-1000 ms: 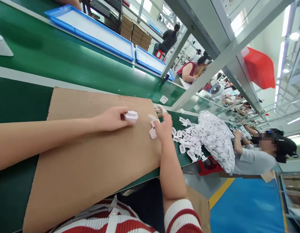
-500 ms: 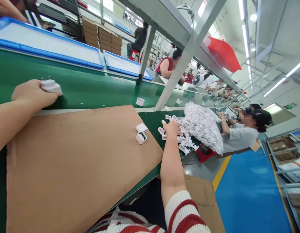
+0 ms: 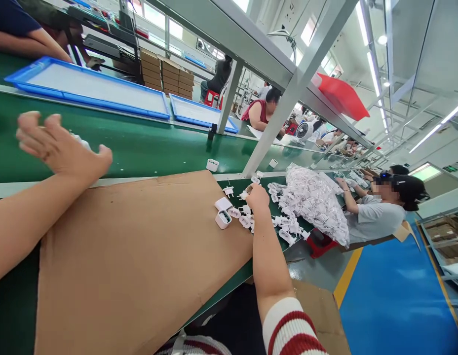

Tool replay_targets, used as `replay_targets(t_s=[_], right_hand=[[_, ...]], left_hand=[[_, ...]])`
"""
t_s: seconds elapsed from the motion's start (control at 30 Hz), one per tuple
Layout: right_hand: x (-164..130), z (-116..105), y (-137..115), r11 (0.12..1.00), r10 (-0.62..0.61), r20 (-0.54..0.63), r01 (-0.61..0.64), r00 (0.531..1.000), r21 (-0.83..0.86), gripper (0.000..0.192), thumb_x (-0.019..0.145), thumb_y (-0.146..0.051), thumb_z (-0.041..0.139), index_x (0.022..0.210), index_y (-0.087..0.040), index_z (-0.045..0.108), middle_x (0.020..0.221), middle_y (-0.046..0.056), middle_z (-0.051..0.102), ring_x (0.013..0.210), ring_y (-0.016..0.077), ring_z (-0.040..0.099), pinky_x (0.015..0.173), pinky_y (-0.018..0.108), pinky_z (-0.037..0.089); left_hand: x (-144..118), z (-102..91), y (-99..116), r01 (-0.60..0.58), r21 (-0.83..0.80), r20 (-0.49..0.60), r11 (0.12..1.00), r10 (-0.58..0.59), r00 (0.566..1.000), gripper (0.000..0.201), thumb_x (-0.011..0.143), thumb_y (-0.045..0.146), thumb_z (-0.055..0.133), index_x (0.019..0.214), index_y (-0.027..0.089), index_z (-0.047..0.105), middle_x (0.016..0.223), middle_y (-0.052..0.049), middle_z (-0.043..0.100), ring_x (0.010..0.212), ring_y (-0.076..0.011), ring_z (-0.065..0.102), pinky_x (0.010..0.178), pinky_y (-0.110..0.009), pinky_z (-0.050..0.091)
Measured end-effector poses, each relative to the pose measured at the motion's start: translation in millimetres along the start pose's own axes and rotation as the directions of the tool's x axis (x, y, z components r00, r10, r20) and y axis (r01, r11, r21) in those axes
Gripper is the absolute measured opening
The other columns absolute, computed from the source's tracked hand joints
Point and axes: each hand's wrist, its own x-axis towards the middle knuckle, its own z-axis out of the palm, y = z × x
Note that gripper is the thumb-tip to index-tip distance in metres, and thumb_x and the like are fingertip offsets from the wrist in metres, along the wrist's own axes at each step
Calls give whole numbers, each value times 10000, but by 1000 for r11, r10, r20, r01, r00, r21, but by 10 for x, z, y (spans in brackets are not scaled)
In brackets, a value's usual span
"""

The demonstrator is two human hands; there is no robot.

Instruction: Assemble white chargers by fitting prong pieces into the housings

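My left hand (image 3: 62,148) hovers open, fingers spread, over the green conveyor belt (image 3: 147,148). A white adapter (image 3: 83,143) lies on the belt just behind it, mostly hidden. My right hand (image 3: 257,197) rests with curled fingers among loose small white plug parts (image 3: 284,224) at the far edge of a brown cardboard sheet (image 3: 140,256). Whether it grips one is hidden. Two white charger housings (image 3: 223,218) sit on the cardboard just left of that hand. A clear bag full of white plug parts (image 3: 314,197) lies beyond.
Two blue trays (image 3: 92,88) sit behind the belt. A slanted metal frame post (image 3: 273,128) rises right of a white housing (image 3: 212,164) on the belt. A co-worker (image 3: 377,214) sits at the bag's far side. Others sit further along the line.
My left hand carried the white adapter from the cardboard to the belt, set it down and opened. My right hand stayed at the loose plug parts and curled its fingers.
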Motion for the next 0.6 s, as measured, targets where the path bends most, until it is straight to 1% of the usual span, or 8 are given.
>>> replay_targets(t_s=[0.07,0.1,0.2,0.3,0.37,0.43,0.5,0.6], right_hand=[[29,63,-67,998,-54,-54,53,997,-15,490,896,-114,581,1355,-278,632,1455,112,602,1326,298,578,1081,468,441],[44,111,-110,994,-108,-71,106,992,-29,504,915,-144,568,1396,-289,608,1520,112,548,1391,310,522,1128,499,399],[90,279,-224,957,-286,-32,284,958,-65,507,922,-167,534,1411,-288,591,1486,102,583,1369,299,536,1219,569,261],[135,398,-239,940,-339,-48,340,940,13,460,832,-91,552,1259,-238,639,1304,82,678,1234,258,618,1224,561,252],[158,428,-198,914,-329,-169,358,929,191,467,768,-64,557,1205,-218,613,1252,70,675,1158,220,638,1145,463,389],[165,432,-149,813,-284,-267,379,921,442,495,728,-83,579,1204,-220,565,1149,40,678,1004,183,667,976,361,507],[152,422,-115,645,-235,-283,367,930,670,494,693,-105,622,1165,-229,549,1024,-2,675,841,154,676,841,308,547],[102,400,-97,381,-249,-213,298,945,876,469,650,-143,715,1092,-229,587,974,-8,691,786,150,698,795,304,575]], left_hand=[[-29,107,170,-108,68,-20,992,110,994,801,809,370,659,1494,70,370,1647,-198,241,1518,-430,214,1244,-674,152],[-41,175,282,-198,79,46,977,195,980,723,837,373,644,1464,78,436,1624,-180,307,1505,-406,263,1245,-633,199],[-75,445,656,-379,-25,409,925,356,840,607,927,361,563,1457,72,501,1576,-170,423,1492,-369,297,1247,-555,236],[-120,812,977,-361,-123,599,924,360,716,684,928,357,578,1525,52,441,1578,-172,459,1503,-350,296,1251,-468,259],[-156,1078,1138,-323,-135,620,937,334,710,759,875,355,645,1536,57,424,1601,-171,444,1510,-345,306,1246,-420,280],[-194,1314,1262,-265,-128,630,956,284,723,759,814,366,706,1485,89,486,1569,-174,484,1481,-362,364,1219,-417,328],[-229,1481,1356,-194,-105,631,976,215,745,645,797,387,713,1369,121,582,1462,-189,570,1379,-389,479,1152,-463,407],[-274,1544,1434,-130,-107,609,986,169,775,466,847,357,607,1241,109,625,1354,-225,600,1225,-371,578,1059,-488,475]])
